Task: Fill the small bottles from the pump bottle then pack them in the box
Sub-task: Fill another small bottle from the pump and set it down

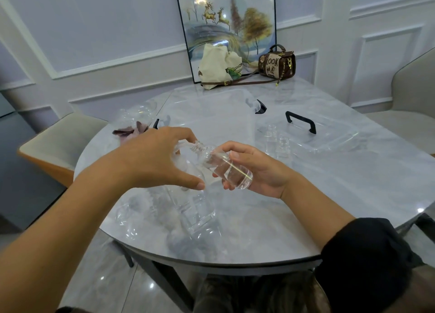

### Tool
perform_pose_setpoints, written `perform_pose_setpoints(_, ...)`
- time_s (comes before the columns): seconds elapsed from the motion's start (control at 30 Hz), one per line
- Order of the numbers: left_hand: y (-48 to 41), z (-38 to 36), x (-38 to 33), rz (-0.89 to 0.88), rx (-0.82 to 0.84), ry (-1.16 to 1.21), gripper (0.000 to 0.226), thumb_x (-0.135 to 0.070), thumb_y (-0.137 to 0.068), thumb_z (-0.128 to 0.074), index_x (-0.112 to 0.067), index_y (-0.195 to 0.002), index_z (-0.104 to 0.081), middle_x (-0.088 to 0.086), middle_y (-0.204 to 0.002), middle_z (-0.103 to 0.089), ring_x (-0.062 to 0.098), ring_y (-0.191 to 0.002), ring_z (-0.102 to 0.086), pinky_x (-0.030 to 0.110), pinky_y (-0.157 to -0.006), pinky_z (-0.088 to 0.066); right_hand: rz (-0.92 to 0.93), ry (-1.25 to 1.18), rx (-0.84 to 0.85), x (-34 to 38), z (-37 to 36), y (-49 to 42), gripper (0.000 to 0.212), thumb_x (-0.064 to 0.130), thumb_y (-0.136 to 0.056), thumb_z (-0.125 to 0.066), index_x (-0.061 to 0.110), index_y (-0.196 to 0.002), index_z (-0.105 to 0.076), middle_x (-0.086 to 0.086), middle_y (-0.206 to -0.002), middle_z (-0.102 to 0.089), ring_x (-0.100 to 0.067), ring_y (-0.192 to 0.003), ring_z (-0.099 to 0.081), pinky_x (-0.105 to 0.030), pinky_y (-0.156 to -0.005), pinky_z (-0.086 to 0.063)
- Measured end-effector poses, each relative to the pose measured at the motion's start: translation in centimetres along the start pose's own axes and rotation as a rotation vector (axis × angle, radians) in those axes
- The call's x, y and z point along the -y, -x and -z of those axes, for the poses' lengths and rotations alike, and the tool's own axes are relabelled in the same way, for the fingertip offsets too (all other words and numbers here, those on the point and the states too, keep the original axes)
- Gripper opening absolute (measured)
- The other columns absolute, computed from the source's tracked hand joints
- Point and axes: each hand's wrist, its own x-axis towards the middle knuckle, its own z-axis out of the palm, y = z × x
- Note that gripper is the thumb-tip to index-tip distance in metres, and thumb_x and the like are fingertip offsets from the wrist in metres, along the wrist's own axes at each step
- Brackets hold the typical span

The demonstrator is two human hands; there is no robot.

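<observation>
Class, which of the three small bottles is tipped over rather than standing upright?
The bottle held in the right hand, its neck tilted toward the pump bottle; the other two stand upright on the table.

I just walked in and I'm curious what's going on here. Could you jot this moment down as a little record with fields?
left hand: rests on top of the pump bottle
right hand: holds a small bottle, tilted, mouth at the pump's spout
small bottle contents: some clear liquid
spare bottles: two, uncapped, standing on the table
box: clear, behind the hands
lid: clear, black handle, right of the box
far edge: cloth bag, brown handbag
</observation>
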Motion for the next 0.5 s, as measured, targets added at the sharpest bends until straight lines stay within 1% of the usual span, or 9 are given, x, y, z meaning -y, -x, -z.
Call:
perform_pose_setpoints(0.07, 0.0, -0.2, 0.0, -0.008, -0.006, 0.000, 0.085, -0.073, -0.059, -0.084, -0.042, -0.132, -0.055, -0.022, -0.124, -0.054, 0.011, -0.112, -0.055, 0.032, -0.096, -0.047, -0.004, 0.015, 0.004, 0.0, 0.0, 0.0, 0.052, 0.045, -0.085, -0.082, 0.013, -0.122, -0.065, -0.012, -0.103, -0.070, -0.028, -0.075, -0.070, -0.036, -0.075, -0.057)
perform_pose_setpoints(0.13, 0.1, -0.4, 0.0, -0.016, -0.012, 0.009, 0.073, -0.070, -0.065, -0.084, -0.043, -0.126, -0.056, -0.021, -0.123, -0.059, 0.011, -0.109, -0.057, 0.034, -0.095, -0.050, -0.009, 0.020, 0.001, 0.0, -0.2, 0.0, 0.044, 0.041, -0.089, -0.078, 0.013, -0.121, -0.065, -0.013, -0.103, -0.070, -0.027, -0.075, -0.070, -0.035, -0.074, -0.057)
perform_pose_setpoints(0.2, 0.2, -0.8, 0.2, -0.016, -0.011, 0.028, 0.063, -0.067, -0.069, -0.082, -0.043, -0.121, -0.056, -0.015, -0.118, -0.065, 0.011, -0.103, -0.061, 0.039, -0.092, -0.053, -0.014, 0.020, -0.011, 0.1, -0.4, 0.0, 0.032, 0.031, -0.096, -0.068, 0.011, -0.120, -0.064, -0.014, -0.102, -0.069, -0.024, -0.075, -0.069, -0.035, -0.072, -0.058)
perform_pose_setpoints(0.27, 0.2, -1.2, 0.2, -0.017, -0.008, 0.034, 0.057, -0.064, -0.073, -0.080, -0.043, -0.119, -0.054, -0.011, -0.112, -0.066, 0.008, -0.097, -0.061, 0.039, -0.088, -0.054, -0.024, 0.035, -0.018, 0.3, -0.6, 0.2, 0.024, 0.024, -0.100, -0.056, 0.010, -0.118, -0.063, -0.016, -0.102, -0.068, -0.022, -0.074, -0.069, -0.033, -0.069, -0.058)
perform_pose_setpoints(0.4, 0.3, -1.3, 0.0, -0.015, -0.008, 0.044, 0.050, -0.056, -0.076, -0.081, -0.038, -0.114, -0.054, -0.007, -0.097, -0.066, 0.007, -0.080, -0.059, 0.031, -0.071, -0.052, -0.038, 0.054, -0.026, 0.4, -0.6, 0.4, 0.024, 0.024, -0.100, -0.055, 0.011, -0.118, -0.065, -0.020, -0.099, -0.069, -0.026, -0.069, -0.067, -0.032, -0.067, -0.057)
perform_pose_setpoints(0.5, 0.2, -1.3, 0.1, -0.017, -0.010, 0.039, 0.051, -0.057, -0.074, -0.083, -0.036, -0.112, -0.055, -0.007, -0.096, -0.067, 0.010, -0.080, -0.061, 0.033, -0.072, -0.053, -0.036, 0.050, -0.024, 0.3, -0.5, 0.3, 0.025, 0.023, -0.101, -0.054, 0.010, -0.119, -0.063, -0.018, -0.100, -0.070, -0.026, -0.070, -0.068, -0.032, -0.068, -0.058)
